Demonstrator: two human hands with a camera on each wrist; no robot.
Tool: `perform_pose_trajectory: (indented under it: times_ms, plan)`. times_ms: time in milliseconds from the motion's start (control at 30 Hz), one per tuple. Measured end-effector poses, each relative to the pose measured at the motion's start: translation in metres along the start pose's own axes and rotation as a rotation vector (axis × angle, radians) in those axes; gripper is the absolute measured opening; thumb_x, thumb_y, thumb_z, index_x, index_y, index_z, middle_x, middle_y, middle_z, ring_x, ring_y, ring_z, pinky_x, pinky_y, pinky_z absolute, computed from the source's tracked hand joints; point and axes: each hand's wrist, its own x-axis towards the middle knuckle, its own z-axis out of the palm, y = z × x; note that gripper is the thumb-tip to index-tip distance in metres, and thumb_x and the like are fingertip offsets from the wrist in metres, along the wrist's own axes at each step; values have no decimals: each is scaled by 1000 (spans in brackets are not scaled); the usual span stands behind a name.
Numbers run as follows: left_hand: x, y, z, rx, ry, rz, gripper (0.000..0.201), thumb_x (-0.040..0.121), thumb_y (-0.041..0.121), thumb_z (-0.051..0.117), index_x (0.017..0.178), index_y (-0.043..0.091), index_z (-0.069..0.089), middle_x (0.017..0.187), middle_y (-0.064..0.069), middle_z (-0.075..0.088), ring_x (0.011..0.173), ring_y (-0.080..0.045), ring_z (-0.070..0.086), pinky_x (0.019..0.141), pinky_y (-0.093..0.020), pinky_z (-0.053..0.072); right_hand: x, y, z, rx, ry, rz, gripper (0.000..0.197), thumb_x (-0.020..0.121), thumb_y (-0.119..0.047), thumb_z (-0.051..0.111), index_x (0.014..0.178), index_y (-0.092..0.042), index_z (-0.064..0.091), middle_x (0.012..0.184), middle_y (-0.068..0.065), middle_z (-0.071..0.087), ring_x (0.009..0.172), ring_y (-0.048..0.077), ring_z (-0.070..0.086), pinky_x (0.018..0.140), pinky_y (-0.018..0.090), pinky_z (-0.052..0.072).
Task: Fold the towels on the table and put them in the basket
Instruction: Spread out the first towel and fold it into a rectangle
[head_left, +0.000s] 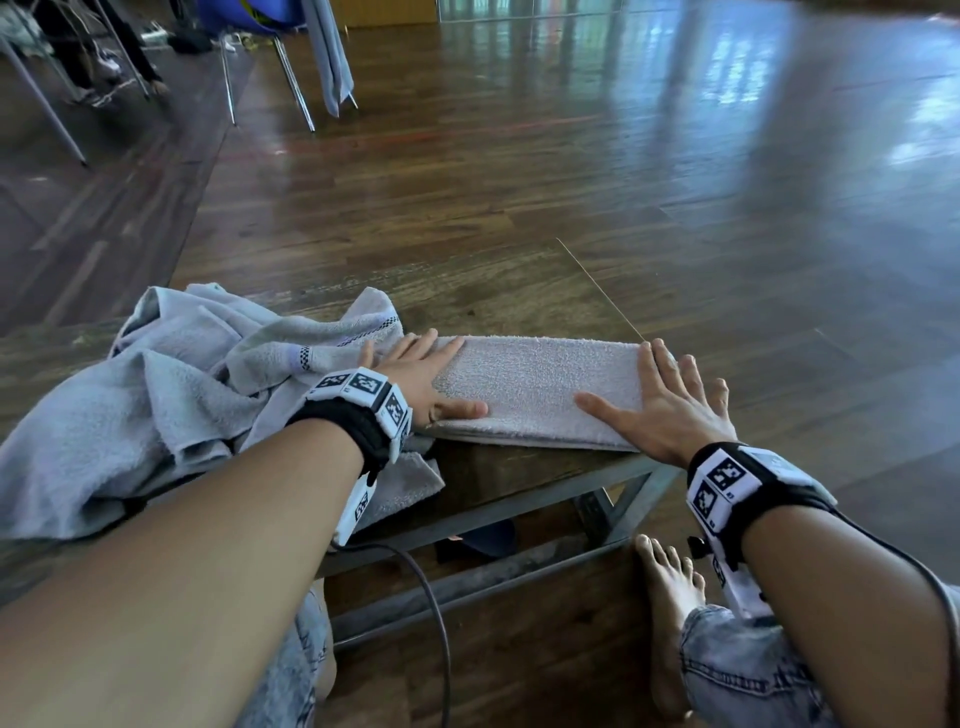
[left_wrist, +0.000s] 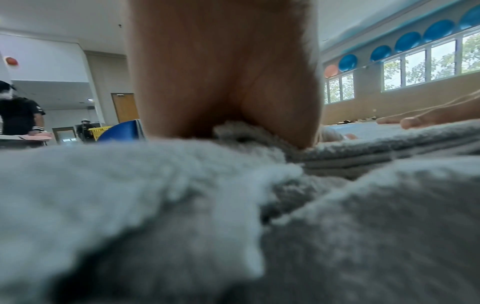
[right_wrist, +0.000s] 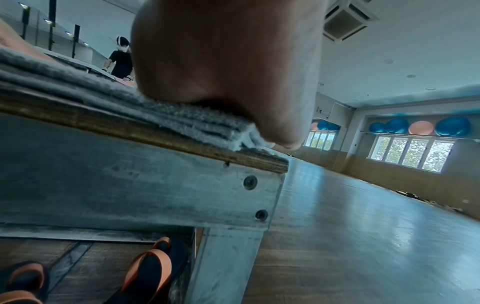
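A grey towel (head_left: 540, 387), folded into a long narrow strip, lies along the near edge of the low wooden table (head_left: 519, 291). My left hand (head_left: 431, 374) presses flat on its left end with straight fingers. My right hand (head_left: 660, 400) lies flat on its right end, fingers spread. The right wrist view shows the folded towel (right_wrist: 166, 115) as stacked layers under my right hand (right_wrist: 233, 72). In the left wrist view the towel (left_wrist: 389, 148) shows the same layered edge beside my left hand (left_wrist: 223, 78). No basket is in view.
A heap of unfolded grey towels (head_left: 171, 384) covers the table's left part and spills over the near edge. The table's right corner (right_wrist: 272, 164) lies just past the folded strip. My bare foot (head_left: 670, 597) rests on the floor below. Sandals (right_wrist: 148, 267) sit under the table. Chairs (head_left: 270, 67) stand far back.
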Motion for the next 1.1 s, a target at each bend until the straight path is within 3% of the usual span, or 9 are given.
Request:
perform_pose_trajectory:
  times_ms: [133, 233, 333, 400, 500, 567, 733, 967, 1100]
  plan:
    - [-4, -9, -9, -14, 2, -34, 124, 51, 104, 30, 153, 47, -9, 167, 6, -10, 154, -25, -6, 112, -65, -17, 1, -15, -3, -133, 44, -39, 125, 68, -101, 12, 161, -21, -12, 165, -1, -28, 149, 23, -34, 118, 55, -21]
    - [-6, -8, -18, -34, 193, -86, 98, 77, 86, 42, 155, 31, 20, 163, -6, 21, 152, -26, 12, 115, -66, 1, -1, -43, 5, -177, 138, -260, 97, 85, -87, 11, 161, -30, -7, 162, 3, -32, 147, 23, -36, 116, 53, -23]
    - [-7, -3, -25, 77, 420, -192, 52, 85, 62, 51, 113, 19, 56, 138, -10, 50, 133, -31, 35, 111, -59, 23, -8, -71, 29, -152, 125, -413, 76, 93, -76, 11, 159, -41, -4, 165, 1, -27, 149, 23, -31, 116, 51, -24]
    - [-9, 0, -27, 108, 376, -261, 42, 84, 59, 49, 94, 20, 59, 134, -12, 53, 129, -33, 36, 109, -57, 24, -11, -84, 46, -116, 93, -405, 71, 96, -72, 13, 159, -43, -5, 167, -1, -22, 152, 23, -27, 119, 51, -21]
    - [-7, -3, -24, 84, 244, -334, 58, 82, 71, 43, 108, 24, 64, 141, -11, 52, 135, -35, 35, 109, -56, 21, -7, -91, 54, -94, 109, -373, 71, 97, -71, 16, 159, -43, -4, 169, -3, -17, 154, 21, -23, 123, 53, -14]
    - [-4, -8, -23, 57, 245, -334, 56, 80, 73, 44, 97, 22, 61, 136, -10, 56, 132, -36, 39, 109, -56, 22, -4, -92, 53, -102, 90, -378, 71, 96, -72, 16, 158, -44, -5, 169, -4, -19, 153, 21, -24, 123, 53, -13]
    - [0, -11, -27, -215, 221, -281, 45, 82, 56, 61, 76, 12, 52, 114, -17, 63, 125, -39, 48, 106, -50, 35, -4, -92, 51, -109, 73, -380, 71, 97, -71, 15, 159, -44, -6, 168, -3, -21, 153, 21, -26, 123, 53, -14]
    - [-16, 5, -38, -344, 376, -305, 34, 77, 40, 68, 69, 13, 48, 119, -20, 57, 123, -39, 45, 95, -44, 40, -5, -94, 49, -78, 56, -383, 71, 99, -69, 19, 160, -42, -2, 169, -2, -18, 153, 22, -24, 123, 53, -14]
    - [-22, 28, -55, -246, 576, -204, 21, 77, 32, 63, 79, 13, 55, 113, -13, 60, 114, -35, 50, 95, -45, 43, -5, -96, 30, 162, 72, -465, 50, 103, -47, 40, 151, -35, 34, 165, 8, 26, 154, 30, 15, 123, 51, 10]
